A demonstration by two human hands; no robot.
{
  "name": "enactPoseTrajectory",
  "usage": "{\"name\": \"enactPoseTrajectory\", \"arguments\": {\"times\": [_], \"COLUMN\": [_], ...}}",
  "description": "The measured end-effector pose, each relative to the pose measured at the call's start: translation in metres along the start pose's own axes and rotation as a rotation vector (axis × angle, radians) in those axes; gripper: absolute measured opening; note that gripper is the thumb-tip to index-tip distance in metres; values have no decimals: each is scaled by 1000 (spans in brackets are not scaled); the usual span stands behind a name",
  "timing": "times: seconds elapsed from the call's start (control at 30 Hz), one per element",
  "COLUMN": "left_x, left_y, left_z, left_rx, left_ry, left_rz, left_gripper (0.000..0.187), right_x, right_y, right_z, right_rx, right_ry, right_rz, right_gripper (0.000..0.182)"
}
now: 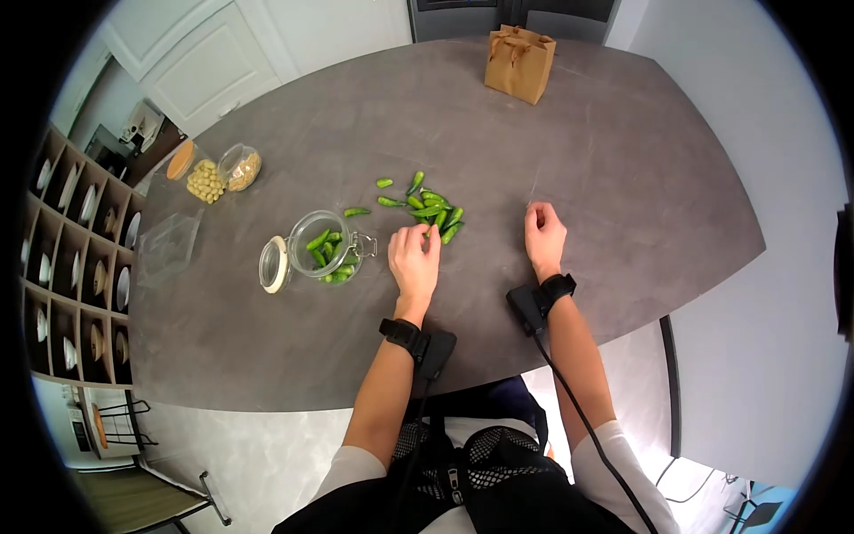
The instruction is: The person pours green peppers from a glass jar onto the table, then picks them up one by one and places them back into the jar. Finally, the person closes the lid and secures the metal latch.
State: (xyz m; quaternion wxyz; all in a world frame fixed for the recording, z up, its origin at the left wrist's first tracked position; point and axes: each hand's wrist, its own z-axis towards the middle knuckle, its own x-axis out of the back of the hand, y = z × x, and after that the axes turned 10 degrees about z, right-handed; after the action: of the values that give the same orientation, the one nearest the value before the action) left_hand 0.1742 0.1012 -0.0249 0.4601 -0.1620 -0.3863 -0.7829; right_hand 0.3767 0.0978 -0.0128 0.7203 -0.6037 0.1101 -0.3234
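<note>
Several green peppers (431, 206) lie in a loose pile on the grey table (605, 169). My left hand (414, 258) is at the near edge of this pile, its fingers bent together; whatever is between them is hidden. To the right of the pile, my right hand (544, 235) rests on or just over the table with its fingers curled closed, and I cannot make out anything in it. Left of my left hand stands a glass jar (310, 230) with its clip lid (275, 264) swung open to the left. More green peppers (327, 249) are inside the jar.
A brown paper bag (518, 64) stands at the far edge. At the back left are a container of nuts (205, 181) with a wooden lid, a second glass jar (240, 167) and a clear plastic tray (169, 246). A shelf rack (80, 267) stands beyond the left edge.
</note>
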Motion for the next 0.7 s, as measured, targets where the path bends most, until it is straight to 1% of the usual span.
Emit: {"name": "enactPoseTrajectory", "arguments": {"times": [0.03,0.13,0.27,0.37,0.4,0.5,0.57,0.63,0.7], "left_x": [-1,0,-5,1,5,42,69,95,105], "left_y": [0,5,4,5,5,-2,-18,-30,-41], "left_z": [1,4,3,1,0,10,20,33,39], "left_rx": [5,-98,-168,-209,-199,-132,-6,147,197], "left_ry": [-8,-49,-158,-141,-33,236,391,429,419], "left_rz": [6,3,87,104,58,148,219,357,496], "left_gripper": [14,17,19,19,18,20,20,19,18], "right_x": [0,-1,-2,-3,-2,-2,-2,-2,-2], "right_y": [-1,-1,-1,2,1,3,2,3,2], "right_z": [0,0,-1,1,0,0,1,0,0], "right_rx": [0,-1,9,35,27,44,41,48,64], "right_ry": [-4,-6,-4,-5,-5,3,2,-2,-1], "right_rz": [-1,-6,-14,-21,-25,-39,-28,-20,-15], "right_gripper": [16,16,16,16,16,17,17,17,17]}}
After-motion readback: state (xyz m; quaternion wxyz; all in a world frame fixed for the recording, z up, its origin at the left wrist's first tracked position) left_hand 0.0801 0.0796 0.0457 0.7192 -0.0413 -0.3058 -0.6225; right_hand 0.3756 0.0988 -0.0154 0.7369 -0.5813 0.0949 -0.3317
